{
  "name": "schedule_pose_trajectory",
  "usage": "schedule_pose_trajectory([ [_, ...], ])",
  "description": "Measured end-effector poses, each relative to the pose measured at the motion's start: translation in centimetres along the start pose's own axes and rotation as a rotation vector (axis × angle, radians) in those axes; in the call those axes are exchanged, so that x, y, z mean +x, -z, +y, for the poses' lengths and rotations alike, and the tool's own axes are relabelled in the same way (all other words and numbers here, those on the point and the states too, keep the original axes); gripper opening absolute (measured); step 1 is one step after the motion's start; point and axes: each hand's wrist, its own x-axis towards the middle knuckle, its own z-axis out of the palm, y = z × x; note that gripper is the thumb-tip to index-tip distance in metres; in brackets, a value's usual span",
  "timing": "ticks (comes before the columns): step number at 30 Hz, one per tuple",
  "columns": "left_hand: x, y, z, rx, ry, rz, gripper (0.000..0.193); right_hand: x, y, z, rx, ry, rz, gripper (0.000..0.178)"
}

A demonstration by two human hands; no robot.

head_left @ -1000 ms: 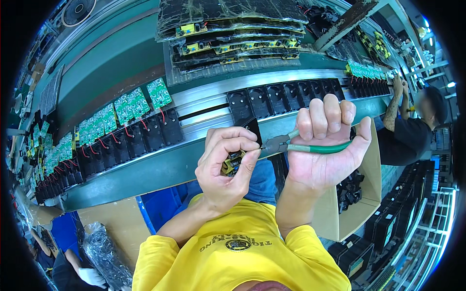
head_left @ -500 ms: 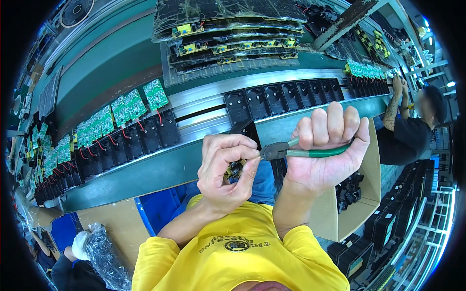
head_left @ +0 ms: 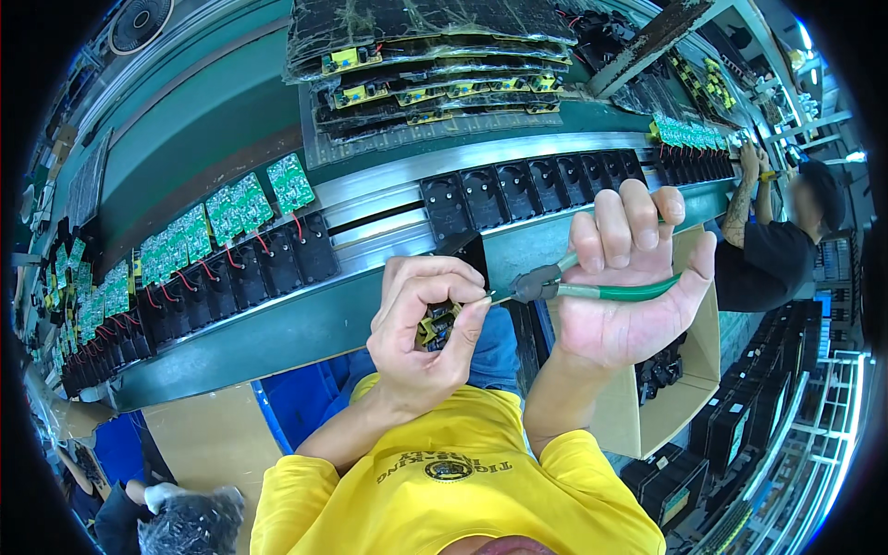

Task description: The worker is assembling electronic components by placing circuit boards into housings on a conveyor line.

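Note:
My left hand [head_left: 416, 328] is closed, thumb and forefinger pinched at a thin wire end. A small circuit board with yellow and dark parts [head_left: 437, 326] shows inside its curled fingers. Green-handled cutting pliers [head_left: 638, 292] lie across my right hand [head_left: 624, 310], held between fingers and thumb with the handles spread apart. The dark jaws are right beside the left fingertips, at the wire; whether they touch it I cannot tell. Just beyond my left hand, a black plastic case [head_left: 472, 250] is partly covered.
Black cases [head_left: 518, 192] line a metal rail [head_left: 370, 194], several at left with green circuit boards [head_left: 242, 208] wired on. Boards and dark sheets are stacked behind [head_left: 435, 79]. A cardboard box [head_left: 680, 407] with black parts stands right. A co-worker [head_left: 786, 231] works far right.
My right hand's fingers have loosened and the pliers' handles have spread wider. The jaws have drawn slightly away from my left fingertips. At lower left, another person's plastic-wrapped bundle has shifted down.

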Motion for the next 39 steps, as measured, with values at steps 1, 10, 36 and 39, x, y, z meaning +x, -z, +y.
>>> schedule_pose_trajectory([
  [1,0.0,0.0,0.0,0.031,-0.027,0.003,0.021,-0.1,0.5,0.1,0.026,-0.01,-0.019,0.037],
  [10,0.1,0.1,-0.3,0.184,-0.179,-0.011,0.023,-0.2,1.2,0.7,0.088,-0.046,0.027,0.031],
  [36,2.9,2.5,-0.1,-0.93,0.962,-0.695,0.015,1.6,-5.0,-1.1,-0.02,-0.396,-1.016,0.033],
  [39,2.6,2.5,-1.3,-0.991,1.044,-0.85,0.021,2.6,-5.2,0.0,0.025,-0.554,-1.382,0.034],
])
